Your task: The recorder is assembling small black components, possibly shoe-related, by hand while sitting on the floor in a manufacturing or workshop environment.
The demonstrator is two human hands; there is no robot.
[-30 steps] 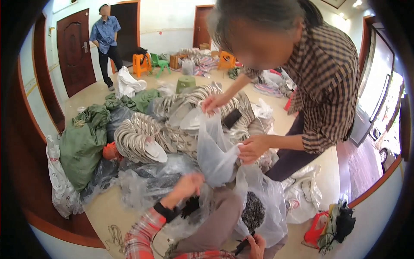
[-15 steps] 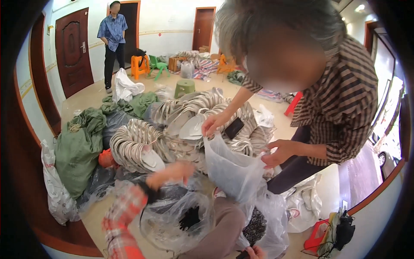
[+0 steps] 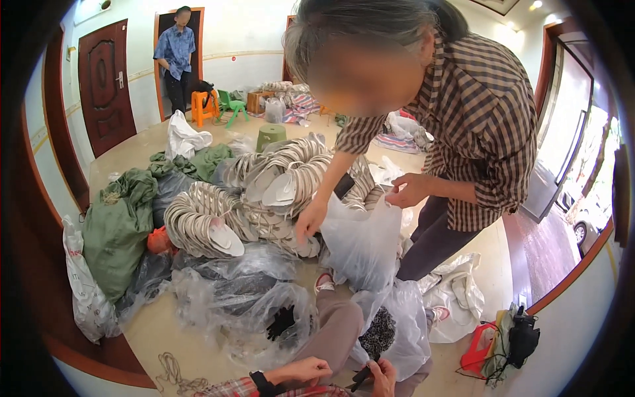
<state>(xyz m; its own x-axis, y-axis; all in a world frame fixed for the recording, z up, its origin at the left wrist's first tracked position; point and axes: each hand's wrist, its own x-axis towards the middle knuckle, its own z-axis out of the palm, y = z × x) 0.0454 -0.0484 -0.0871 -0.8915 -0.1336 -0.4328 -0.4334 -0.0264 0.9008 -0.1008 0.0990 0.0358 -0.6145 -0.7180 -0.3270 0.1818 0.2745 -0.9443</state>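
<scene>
The right hand [image 3: 382, 377] pinches a dark strip [image 3: 361, 379], its length slanting back and leftward from the grip. The left hand [image 3: 308, 368] (curled; from here I can't tell if it's empty) sits left, apart.

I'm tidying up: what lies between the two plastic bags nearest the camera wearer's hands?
In the head view, the wearer's bent leg lies between the left bag and the right bag.

Sack [image 3: 119, 241] left of bundles [image 3: 281, 190], stool [image 3: 271, 136] behind, plastic bag [image 3: 409, 324] front right.
</scene>
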